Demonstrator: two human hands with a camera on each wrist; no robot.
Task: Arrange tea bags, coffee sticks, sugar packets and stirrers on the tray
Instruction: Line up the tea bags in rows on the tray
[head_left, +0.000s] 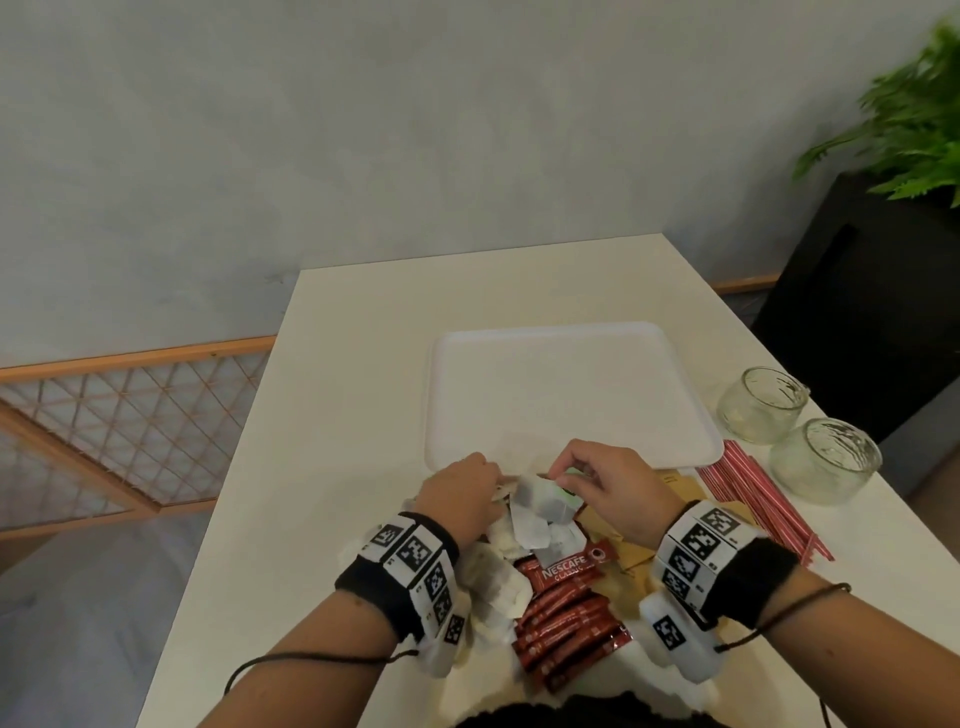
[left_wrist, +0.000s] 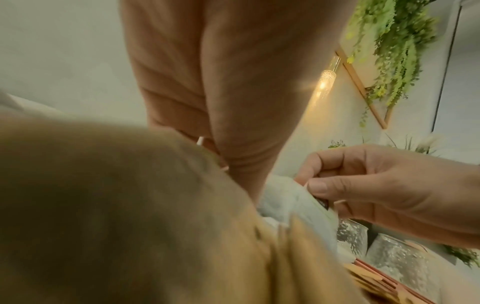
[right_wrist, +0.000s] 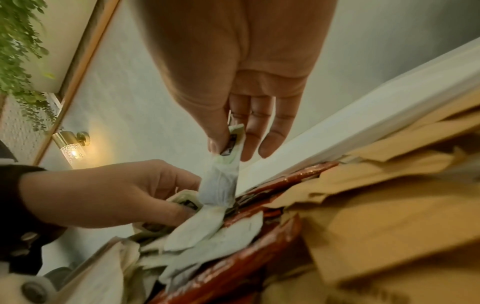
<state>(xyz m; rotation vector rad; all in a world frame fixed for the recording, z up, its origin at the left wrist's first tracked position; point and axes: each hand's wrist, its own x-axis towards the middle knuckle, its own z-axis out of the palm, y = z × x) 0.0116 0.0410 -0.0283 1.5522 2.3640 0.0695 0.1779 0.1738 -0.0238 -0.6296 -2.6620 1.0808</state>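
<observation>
The white tray (head_left: 571, 395) lies empty in the middle of the table. Just in front of it is a heap of white tea bags (head_left: 498, 566), red coffee sticks (head_left: 566, 613) and brown sugar packets (head_left: 623, 545). Red-and-white stirrers (head_left: 753, 499) lie to the right. My right hand (head_left: 561, 475) pinches a tea bag (right_wrist: 221, 185) by its green tag and holds it hanging above the heap. My left hand (head_left: 488, 470) reaches into the heap, and its thumb and fingers pinch another tea bag's tag (right_wrist: 188, 203).
Two empty glass jars (head_left: 761, 402) (head_left: 823, 460) stand at the table's right edge beside the tray. A dark planter with a green fern (head_left: 914, 119) is beyond the table on the right. A wooden lattice screen (head_left: 130, 415) runs along the left.
</observation>
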